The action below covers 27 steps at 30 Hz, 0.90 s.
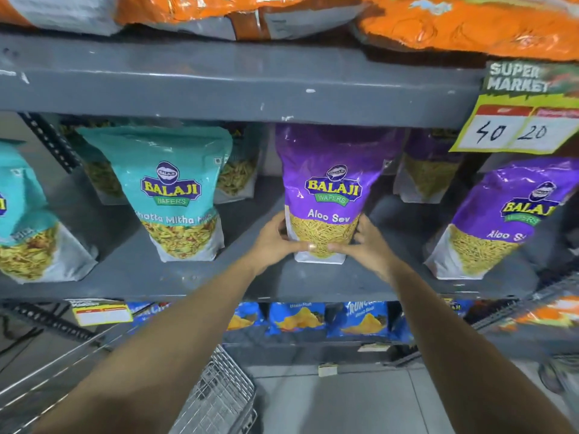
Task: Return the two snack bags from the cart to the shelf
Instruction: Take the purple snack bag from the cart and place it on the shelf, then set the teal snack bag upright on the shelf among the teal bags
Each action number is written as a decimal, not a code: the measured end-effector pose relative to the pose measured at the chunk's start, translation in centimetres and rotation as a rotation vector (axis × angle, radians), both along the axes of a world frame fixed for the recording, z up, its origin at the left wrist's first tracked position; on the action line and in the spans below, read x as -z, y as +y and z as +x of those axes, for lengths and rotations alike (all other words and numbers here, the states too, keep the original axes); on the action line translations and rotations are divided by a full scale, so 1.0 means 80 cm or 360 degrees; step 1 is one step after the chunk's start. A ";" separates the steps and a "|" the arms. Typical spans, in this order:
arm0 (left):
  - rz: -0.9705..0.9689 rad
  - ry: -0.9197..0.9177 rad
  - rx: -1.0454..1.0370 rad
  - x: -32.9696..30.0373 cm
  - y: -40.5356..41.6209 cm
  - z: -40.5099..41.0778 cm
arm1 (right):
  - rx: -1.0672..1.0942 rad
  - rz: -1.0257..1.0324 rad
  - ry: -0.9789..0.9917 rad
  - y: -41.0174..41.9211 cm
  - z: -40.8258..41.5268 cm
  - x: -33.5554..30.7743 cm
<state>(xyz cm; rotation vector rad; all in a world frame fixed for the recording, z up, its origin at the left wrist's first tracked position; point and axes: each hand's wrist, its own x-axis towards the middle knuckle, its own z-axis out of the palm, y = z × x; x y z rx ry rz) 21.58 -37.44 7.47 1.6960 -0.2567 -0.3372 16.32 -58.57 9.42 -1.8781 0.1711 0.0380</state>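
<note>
A purple Aloo Sev snack bag (329, 183) stands upright on the grey shelf (175, 280), in the middle of the view. My left hand (275, 239) grips its lower left corner and my right hand (366, 242) grips its lower right corner, thumbs meeting across the clear window. A teal Khatta Mitha Mix bag (175, 189) stands upright to its left, apart from my hands. The wire cart (219, 399) shows at the bottom, under my left forearm; its contents are hidden.
Another purple bag (504, 220) leans at the right, another teal bag (25, 227) at the left. More bags stand behind. Orange bags (470, 23) lie on the upper shelf. A yellow price tag (520, 126) hangs top right. Blue chip packets (329, 317) fill the lower shelf.
</note>
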 end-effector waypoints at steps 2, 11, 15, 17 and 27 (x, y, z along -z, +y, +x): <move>0.0027 -0.0008 -0.0008 0.000 -0.017 -0.007 | -0.0002 -0.0016 -0.0027 -0.016 -0.007 -0.001; 0.0138 -0.0118 -0.0004 -0.009 -0.069 -0.031 | -0.0070 0.0072 -0.0042 -0.069 -0.039 -0.013; 0.0167 -0.0140 0.0006 -0.009 -0.073 -0.040 | -0.0067 0.0121 -0.0048 -0.071 -0.051 -0.013; 0.0161 -0.0134 0.0011 -0.008 -0.073 -0.042 | -0.0063 0.0104 -0.0059 -0.070 -0.054 -0.016; 0.0124 -0.0149 -0.0490 0.015 0.059 -0.095 | 0.0832 -0.0005 -0.0687 0.011 -0.121 0.001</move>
